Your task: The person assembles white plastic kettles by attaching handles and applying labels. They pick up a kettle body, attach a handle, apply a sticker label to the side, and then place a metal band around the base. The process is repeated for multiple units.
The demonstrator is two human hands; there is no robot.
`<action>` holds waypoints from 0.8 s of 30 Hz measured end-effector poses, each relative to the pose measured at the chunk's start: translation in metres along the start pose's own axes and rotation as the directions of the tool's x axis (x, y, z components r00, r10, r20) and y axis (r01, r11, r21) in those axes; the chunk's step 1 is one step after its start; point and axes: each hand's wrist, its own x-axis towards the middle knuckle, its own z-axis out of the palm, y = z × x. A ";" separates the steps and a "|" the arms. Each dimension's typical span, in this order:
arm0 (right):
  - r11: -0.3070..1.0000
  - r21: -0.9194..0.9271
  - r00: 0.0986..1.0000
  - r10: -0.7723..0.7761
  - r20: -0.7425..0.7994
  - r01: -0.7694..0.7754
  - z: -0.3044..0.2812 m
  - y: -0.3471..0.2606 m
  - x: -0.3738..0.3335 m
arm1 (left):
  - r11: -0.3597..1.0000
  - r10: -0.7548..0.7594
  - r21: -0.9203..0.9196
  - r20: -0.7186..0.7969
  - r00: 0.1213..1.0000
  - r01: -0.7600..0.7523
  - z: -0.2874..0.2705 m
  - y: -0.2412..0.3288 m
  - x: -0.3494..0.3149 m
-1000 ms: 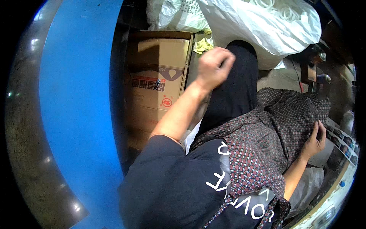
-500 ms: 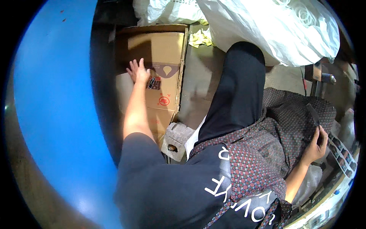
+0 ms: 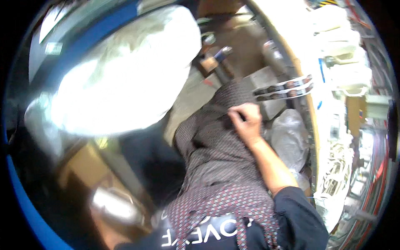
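Silvery thing point(image 3: 117, 207) now at the left hand point(image 3: 100, 214), perhaps just picked up, grip blurred; right hand point(image 3: 249, 120) stays curled over the apron point(image 3: 221, 160), hold unclear.

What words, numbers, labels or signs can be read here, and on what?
Dark shirt: large white letters, partly covered by the patterned apron; I won't copy them.
Picture strips on the right: any writing too small to read.
Cardboard box: any printing too blurred.
Nothing else is clearly legible.

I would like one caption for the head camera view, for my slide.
Curled right hand over a dark patterned apron; large white sack at upper left, blurred left forearm below.
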 end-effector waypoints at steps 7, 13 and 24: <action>0.995 0.102 1.000 -0.005 -0.002 0.005 0.013 -0.018 -0.003 | 0.911 0.365 -0.142 -0.163 0.917 -0.388 -0.044 0.059 -0.046; 0.934 0.347 0.996 0.059 0.072 -0.081 0.015 -0.016 -0.004 | 0.689 0.327 -0.192 -0.778 0.536 -0.699 -0.124 0.149 -0.114; 0.339 0.929 0.976 -0.203 -0.081 0.147 -0.086 -0.164 0.070 | 0.120 0.342 0.935 -0.354 -0.870 -0.333 -0.420 0.286 -0.511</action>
